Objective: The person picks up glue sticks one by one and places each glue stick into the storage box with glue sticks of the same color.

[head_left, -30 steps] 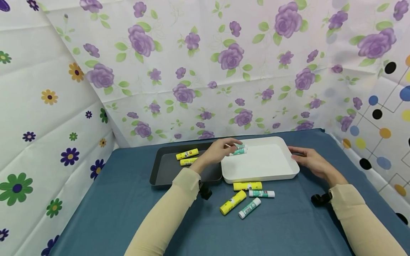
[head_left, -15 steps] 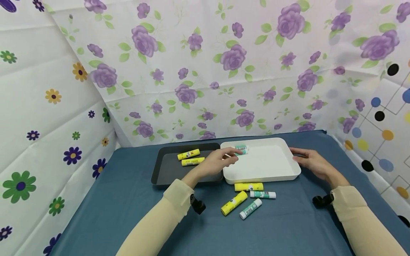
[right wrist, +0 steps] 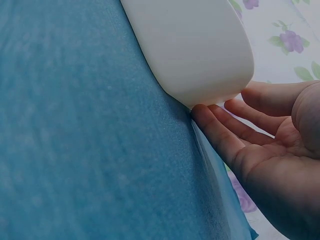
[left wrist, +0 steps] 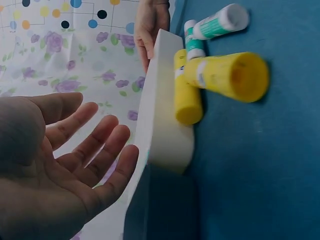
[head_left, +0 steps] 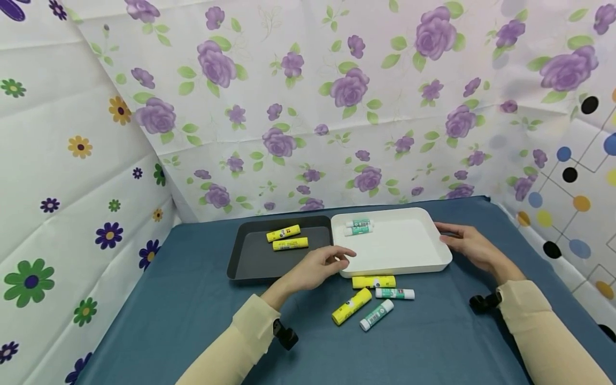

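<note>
Cream-sleeved, the left hand (head_left: 315,267) is hovering with loosely spread, slightly bent fingers over the near corner of the white tray (head_left: 399,247), while the right hand (head_left: 468,244) is resting extended fingers and thumb against that tray's opposite end. Black cameras (head_left: 285,336) are sitting at both wrists. Inside the white tray, beyond the left hand's fingertips, two green-and-white tubes (head_left: 358,231) are lying side by side. Beyond the left wrist, two yellow tubes (head_left: 290,244) are lying in the dark grey tray (head_left: 252,262). Between the hands, nearer the person, two more of each colour are lying on the blue-covered desk (head_left: 423,342), one yellow tube (head_left: 373,282) just beside the white tray. Purple-flowered cloth (head_left: 298,179) is hanging beyond both hands.
</note>
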Motion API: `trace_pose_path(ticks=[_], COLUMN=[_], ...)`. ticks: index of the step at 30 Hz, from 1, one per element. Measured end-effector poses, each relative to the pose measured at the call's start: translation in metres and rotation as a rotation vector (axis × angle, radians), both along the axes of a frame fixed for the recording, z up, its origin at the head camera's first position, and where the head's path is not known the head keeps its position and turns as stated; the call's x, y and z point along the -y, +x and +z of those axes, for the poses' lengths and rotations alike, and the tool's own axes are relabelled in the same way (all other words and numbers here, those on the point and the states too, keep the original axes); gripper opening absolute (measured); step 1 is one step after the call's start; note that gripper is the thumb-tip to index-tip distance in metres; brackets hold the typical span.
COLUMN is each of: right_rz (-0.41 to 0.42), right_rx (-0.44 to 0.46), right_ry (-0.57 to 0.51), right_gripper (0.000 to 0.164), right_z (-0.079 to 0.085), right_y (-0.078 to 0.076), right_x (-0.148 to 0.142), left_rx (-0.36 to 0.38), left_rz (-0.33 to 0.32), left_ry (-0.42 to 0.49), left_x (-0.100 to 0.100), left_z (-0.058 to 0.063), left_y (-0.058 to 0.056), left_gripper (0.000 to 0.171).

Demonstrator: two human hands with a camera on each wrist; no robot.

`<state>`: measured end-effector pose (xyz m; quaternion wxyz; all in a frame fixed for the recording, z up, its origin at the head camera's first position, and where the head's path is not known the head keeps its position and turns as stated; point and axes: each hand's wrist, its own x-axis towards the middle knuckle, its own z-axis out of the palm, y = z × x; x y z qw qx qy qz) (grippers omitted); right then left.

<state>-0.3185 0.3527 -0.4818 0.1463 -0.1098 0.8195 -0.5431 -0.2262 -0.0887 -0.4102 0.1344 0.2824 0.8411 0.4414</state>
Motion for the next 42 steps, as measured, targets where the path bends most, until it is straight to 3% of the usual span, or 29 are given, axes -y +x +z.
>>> trace_pose_path(ticks=[13, 31, 42], right_rz=[0.003, 0.006, 0.016], right_rx=[0.002, 0.002, -0.003], right_ry=[0.001, 0.015, 0.025], right_gripper=[0.072, 0.071, 0.072], right_z=[-0.002, 0.001, 0.000], right_y=[0.001, 0.001, 0.000], right_x=[-0.001, -0.001, 0.000], left_rx=[0.033, 0.082, 0.142], left_rz=[0.043, 0.029, 0.015], left_ry=[-0.005, 0.024, 0.027], left_x=[0.010, 0.012, 0.012], left_z=[-0.025, -0.029, -0.041], left_y=[0.022, 0.039, 0.045], left_gripper=[0.033, 0.038, 0.040])
